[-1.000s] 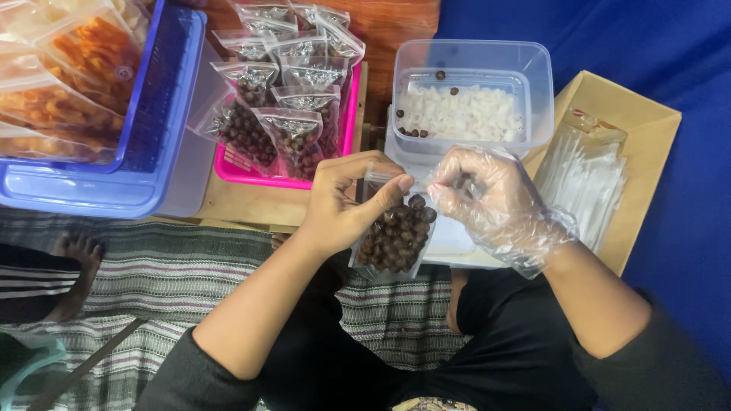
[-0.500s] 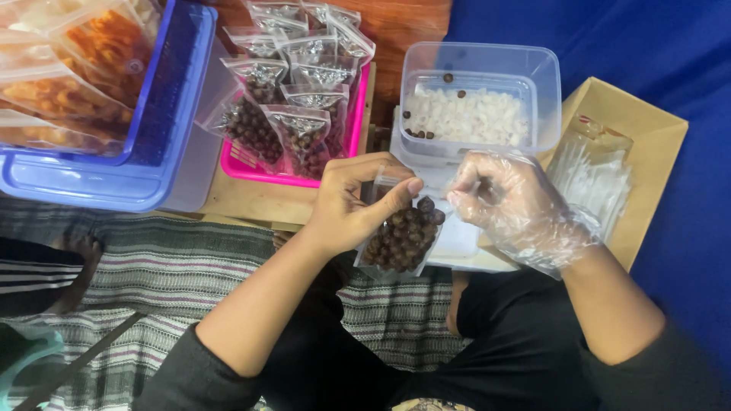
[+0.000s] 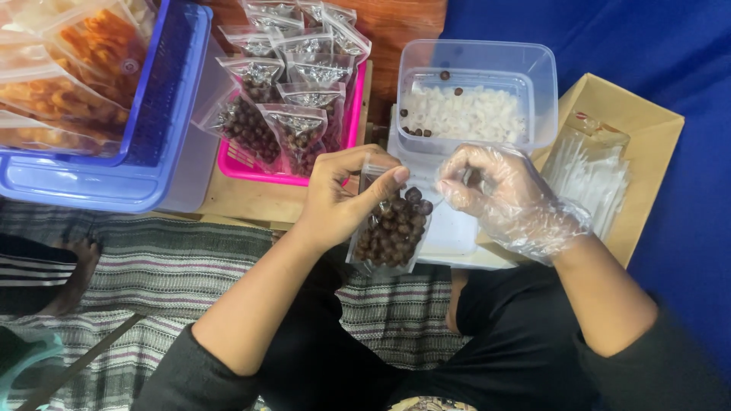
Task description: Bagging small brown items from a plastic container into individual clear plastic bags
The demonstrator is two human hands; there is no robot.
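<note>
the bare left hand (image 3: 339,202) pinches the top of a small clear pouch (image 3: 390,228) of brown balls, thumb across its mouth; the pouch hangs long-axis down, opening upward, over a white lid. the gloved right hand (image 3: 499,199) curls beside it, fingertips pinched together near the mouth; whether it holds anything cannot be told. beyond sit a clear tub (image 3: 472,95), a pink basket (image 3: 251,166), and a striped mat (image 3: 167,266).
</note>
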